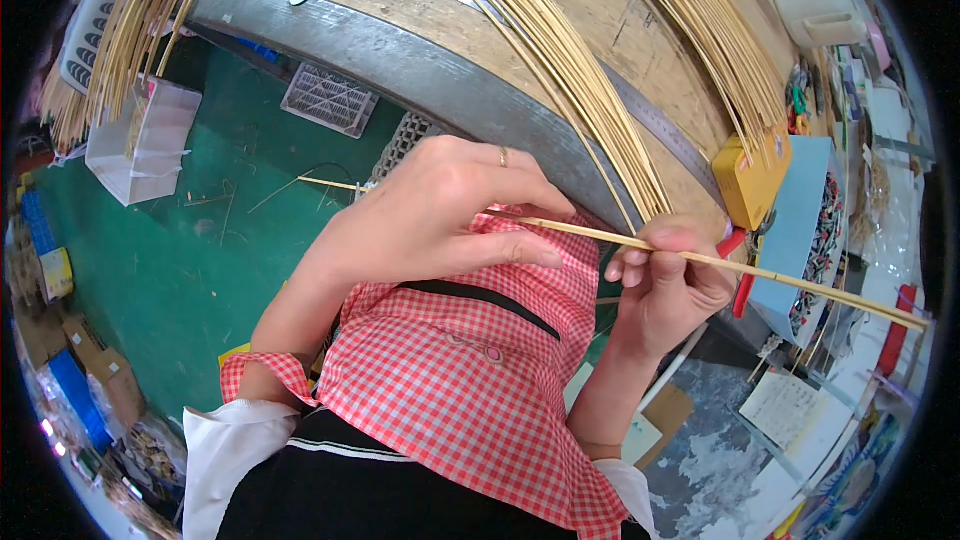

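Head view, hands (440,215) (665,280) pinching thin, smooth bamboo strip (700,260)

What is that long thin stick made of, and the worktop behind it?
The stick, held between the left hand and right hand, looks like split bamboo or cane: pale yellow, matte, evenly thin. The worktop seems bare, unfinished wood with visible grain, and its edge looks like grey metal.

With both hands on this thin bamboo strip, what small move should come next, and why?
Probably slide the left hand leftward along the bamboo strip. The right hand pinches it mid-length and its long right end sticks out free, so the left fingers do the smoothing.
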`<state>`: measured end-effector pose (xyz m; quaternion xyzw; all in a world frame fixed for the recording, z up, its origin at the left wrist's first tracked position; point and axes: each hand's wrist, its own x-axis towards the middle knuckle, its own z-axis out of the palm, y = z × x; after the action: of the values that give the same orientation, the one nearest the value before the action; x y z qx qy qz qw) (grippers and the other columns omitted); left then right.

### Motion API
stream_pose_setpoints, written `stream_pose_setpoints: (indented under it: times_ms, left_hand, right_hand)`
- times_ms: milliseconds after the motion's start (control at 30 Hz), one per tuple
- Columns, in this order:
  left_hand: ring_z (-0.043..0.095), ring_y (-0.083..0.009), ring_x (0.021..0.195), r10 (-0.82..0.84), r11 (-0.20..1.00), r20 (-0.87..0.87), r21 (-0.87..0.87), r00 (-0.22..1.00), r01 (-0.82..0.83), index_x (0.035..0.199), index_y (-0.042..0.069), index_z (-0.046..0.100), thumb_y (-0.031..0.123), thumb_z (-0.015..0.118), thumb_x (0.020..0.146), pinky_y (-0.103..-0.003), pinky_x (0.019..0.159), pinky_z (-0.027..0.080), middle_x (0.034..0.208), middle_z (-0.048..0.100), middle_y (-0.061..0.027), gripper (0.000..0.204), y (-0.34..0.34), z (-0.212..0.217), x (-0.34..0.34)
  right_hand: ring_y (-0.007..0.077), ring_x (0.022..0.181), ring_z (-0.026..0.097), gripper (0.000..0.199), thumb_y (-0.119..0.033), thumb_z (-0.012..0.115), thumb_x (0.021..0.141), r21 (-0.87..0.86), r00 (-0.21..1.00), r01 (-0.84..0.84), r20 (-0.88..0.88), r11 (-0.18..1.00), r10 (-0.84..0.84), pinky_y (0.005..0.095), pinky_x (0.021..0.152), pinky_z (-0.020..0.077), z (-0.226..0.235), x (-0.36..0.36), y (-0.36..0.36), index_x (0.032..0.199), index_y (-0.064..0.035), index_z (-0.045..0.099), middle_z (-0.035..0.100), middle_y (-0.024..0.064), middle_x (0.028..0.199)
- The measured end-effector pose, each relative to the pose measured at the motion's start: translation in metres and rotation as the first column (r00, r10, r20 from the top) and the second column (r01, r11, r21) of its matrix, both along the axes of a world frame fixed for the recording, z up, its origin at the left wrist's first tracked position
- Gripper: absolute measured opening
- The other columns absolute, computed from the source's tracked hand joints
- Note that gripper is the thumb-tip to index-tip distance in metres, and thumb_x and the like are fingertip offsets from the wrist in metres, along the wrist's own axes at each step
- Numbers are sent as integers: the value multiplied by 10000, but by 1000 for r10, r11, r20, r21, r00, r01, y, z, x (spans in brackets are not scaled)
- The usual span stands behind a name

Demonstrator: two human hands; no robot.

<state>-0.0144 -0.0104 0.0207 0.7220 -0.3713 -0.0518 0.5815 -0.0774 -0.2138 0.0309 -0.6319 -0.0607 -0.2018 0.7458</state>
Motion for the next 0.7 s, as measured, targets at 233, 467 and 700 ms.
stream_pose_setpoints:
  times_ms: [233, 467, 700]
  left_hand:
    - [612, -155, 573, -223, 970, -441, -189, 869, 154, 857, -36, 690, 52, 660, 812, -270, 529, 469, 668, 641, -100, 103, -6, -3, -3]
    - [592, -150, 531, 14, 992, -140, -124, 990, -31, 834, -41, 686, 47, 651, 810, -267, 493, 442, 615, 614, -92, 99, 0, -7, 4]
    - [575, -169, 521, 78, 993, -68, -79, 995, -84, 845, -28, 684, 66, 657, 803, -278, 485, 417, 621, 603, -94, 106, 9, -8, 10]
  right_hand:
    - [187, 596, 618, 128, -25, 725, 714, -227, 994, -109, -34, 968, 104, 273, 524, 499, 10, -2, -6, 818, 36, 680, 645, 144, 728]
    - [137, 898, 622, 259, -112, 555, 935, -745, 809, 346, -70, 570, -584, 267, 836, 486, 55, 3, -188, 1138, 32, 625, 672, 94, 999]
    - [325, 973, 631, 378, -228, 593, 885, -978, 591, -170, 0, -124, -807, 354, 853, 468, 6, -48, -492, 1149, 43, 592, 649, 187, 1072]
